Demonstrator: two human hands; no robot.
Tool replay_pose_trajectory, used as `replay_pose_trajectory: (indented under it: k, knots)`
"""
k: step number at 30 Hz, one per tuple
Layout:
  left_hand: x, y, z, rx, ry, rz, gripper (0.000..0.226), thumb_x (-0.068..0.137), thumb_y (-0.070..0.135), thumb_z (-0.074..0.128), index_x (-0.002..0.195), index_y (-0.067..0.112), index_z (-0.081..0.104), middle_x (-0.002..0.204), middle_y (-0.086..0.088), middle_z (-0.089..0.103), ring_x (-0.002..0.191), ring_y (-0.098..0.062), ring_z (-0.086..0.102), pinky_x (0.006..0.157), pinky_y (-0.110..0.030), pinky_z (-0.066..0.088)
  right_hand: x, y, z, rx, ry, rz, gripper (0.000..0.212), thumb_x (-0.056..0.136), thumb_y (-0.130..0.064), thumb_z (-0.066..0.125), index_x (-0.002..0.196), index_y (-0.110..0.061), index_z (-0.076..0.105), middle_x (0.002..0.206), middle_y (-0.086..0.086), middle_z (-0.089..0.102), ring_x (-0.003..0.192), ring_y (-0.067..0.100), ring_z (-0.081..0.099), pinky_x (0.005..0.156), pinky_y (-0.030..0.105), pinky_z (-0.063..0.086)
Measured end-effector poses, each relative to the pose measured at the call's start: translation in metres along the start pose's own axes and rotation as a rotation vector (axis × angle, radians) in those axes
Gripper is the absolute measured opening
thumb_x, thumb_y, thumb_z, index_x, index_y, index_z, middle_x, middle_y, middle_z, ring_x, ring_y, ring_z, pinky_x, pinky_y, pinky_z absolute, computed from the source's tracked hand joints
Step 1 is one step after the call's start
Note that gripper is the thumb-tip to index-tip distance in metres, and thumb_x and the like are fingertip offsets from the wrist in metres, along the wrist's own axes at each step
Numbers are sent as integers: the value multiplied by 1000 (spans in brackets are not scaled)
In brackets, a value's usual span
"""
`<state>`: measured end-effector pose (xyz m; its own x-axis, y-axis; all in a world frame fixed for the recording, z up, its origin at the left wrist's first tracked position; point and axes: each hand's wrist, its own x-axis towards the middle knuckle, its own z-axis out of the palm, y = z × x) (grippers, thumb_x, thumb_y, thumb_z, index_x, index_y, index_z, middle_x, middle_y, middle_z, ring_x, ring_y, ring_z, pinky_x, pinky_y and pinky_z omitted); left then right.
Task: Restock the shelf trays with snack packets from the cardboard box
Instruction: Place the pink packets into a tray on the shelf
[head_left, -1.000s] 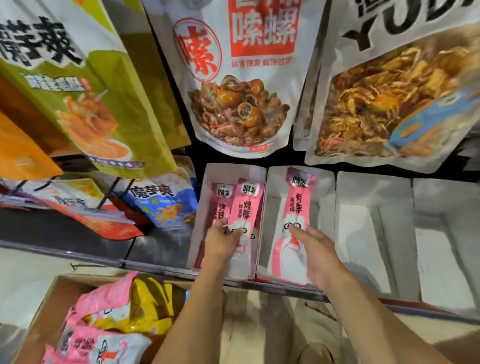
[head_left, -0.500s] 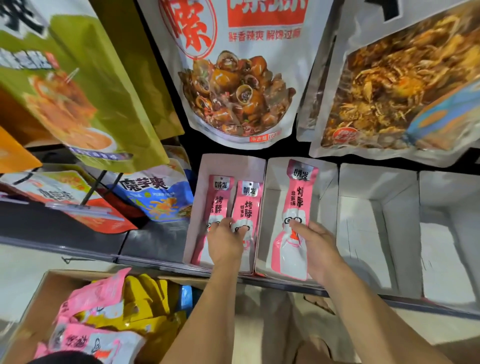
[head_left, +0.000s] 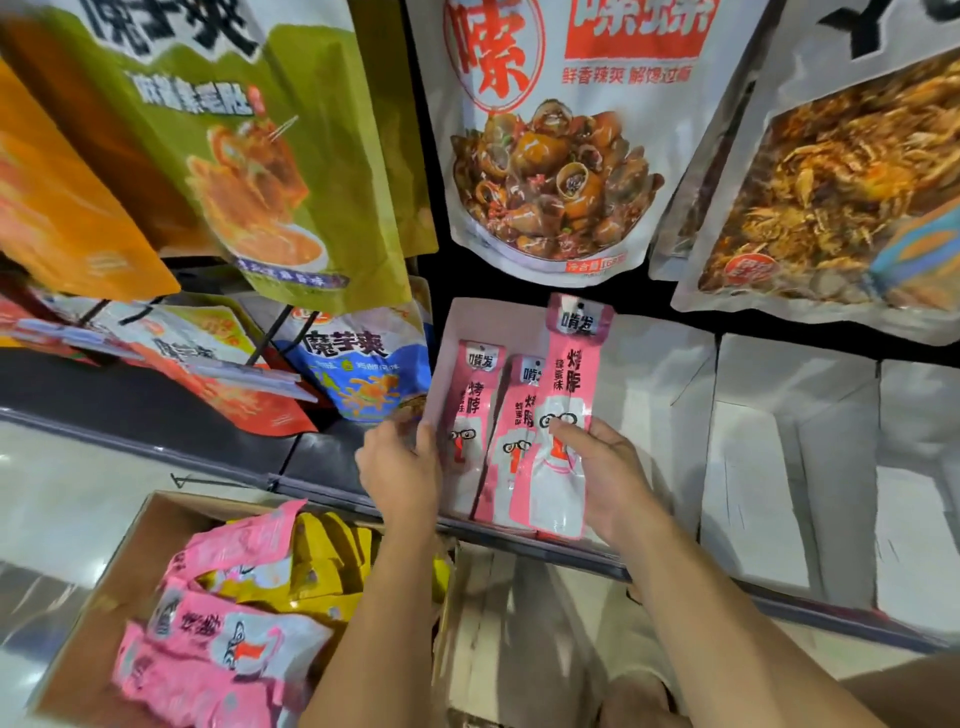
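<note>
Two pink snack packets (head_left: 474, 415) (head_left: 521, 436) lie side by side in the left white shelf tray (head_left: 470, 317). My left hand (head_left: 400, 470) grips that tray's left wall, thumb inside and fingers outside. My right hand (head_left: 605, 467) holds a third, longer pink packet (head_left: 567, 384) by its lower half. That packet is raised above the wall between the left tray and the second tray (head_left: 660, 379). The open cardboard box (head_left: 111, 577) sits at lower left with more pink packets (head_left: 228, 642) and yellow packets (head_left: 332, 561) inside.
Two more white trays (head_left: 763, 467) (head_left: 914, 499) stand to the right on the same shelf. Large snack bags hang above: green (head_left: 291, 156), white with snails (head_left: 550, 156), and another at the right (head_left: 831, 182). A blue bag (head_left: 363, 374) rests left of the trays.
My right hand has lifted the long pink packet out of the second tray and carried it left. My left hand has slid off the two packets to the tray's left wall.
</note>
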<state>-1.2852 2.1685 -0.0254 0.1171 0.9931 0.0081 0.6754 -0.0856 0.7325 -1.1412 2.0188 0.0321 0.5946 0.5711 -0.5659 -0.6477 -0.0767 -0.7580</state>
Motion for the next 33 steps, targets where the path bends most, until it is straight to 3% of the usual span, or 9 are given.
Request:
replay_pose_trajectory:
  k: [3,6,10,13,17,20,22,25,33]
  knots:
    - [0,-20,-6,-79,-151,-88,34,98,33,58,123,12,67,115,-12,70,110,-33,63,93,-39,48,8,10,20,-29,-13,24,19,88,-6,72,107,-9,75,98,16,77,81,30,72,84,46,58]
    - [-1,-37,-6,-90,-280,-102,33,101,36,53,117,13,71,110,-11,73,105,-33,64,85,-36,46,19,20,38,-73,-19,38,24,86,-7,75,110,-9,75,98,15,78,82,30,74,80,42,60]
    - [7,-45,-5,-190,-320,-159,29,99,38,57,103,17,75,93,-4,73,93,-28,66,80,-35,49,36,33,59,-143,-10,71,21,85,-12,77,106,-13,75,96,14,78,89,35,75,83,50,61]
    - [9,-52,0,-251,-333,-196,26,97,41,59,100,22,76,92,1,74,93,-24,68,85,-40,55,49,42,74,-202,41,89,17,83,-12,79,99,-11,76,91,14,78,78,30,74,79,50,60]
    - [10,-55,2,-317,-348,-267,23,95,44,61,98,27,76,91,6,75,91,-19,70,86,-41,58,66,56,88,-319,94,104,36,69,-29,87,93,-7,72,97,21,76,81,32,73,76,57,59]
    - [13,-54,2,-322,-352,-265,21,95,41,63,98,25,77,91,5,75,89,-17,70,86,-40,58,72,60,95,-445,143,64,30,78,-23,85,96,-5,69,88,10,74,89,32,71,85,47,58]
    - [14,-55,1,-327,-362,-267,21,95,42,64,99,26,77,90,6,75,87,-15,68,87,-39,57,76,63,96,-511,161,62,43,84,-20,81,120,-2,65,98,10,69,97,27,64,92,35,51]
    - [14,-55,-1,-350,-380,-261,17,93,43,65,94,31,77,88,11,76,89,-13,70,87,-36,57,81,71,97,-642,182,58,68,86,-28,79,143,-4,51,137,13,61,123,28,58,93,26,41]
    - [14,-44,-10,-305,-414,-263,15,95,42,63,85,36,72,84,10,75,87,-16,71,86,-42,58,79,67,98,-890,143,45,67,90,-36,74,143,-2,50,147,13,53,132,32,52,105,34,42]
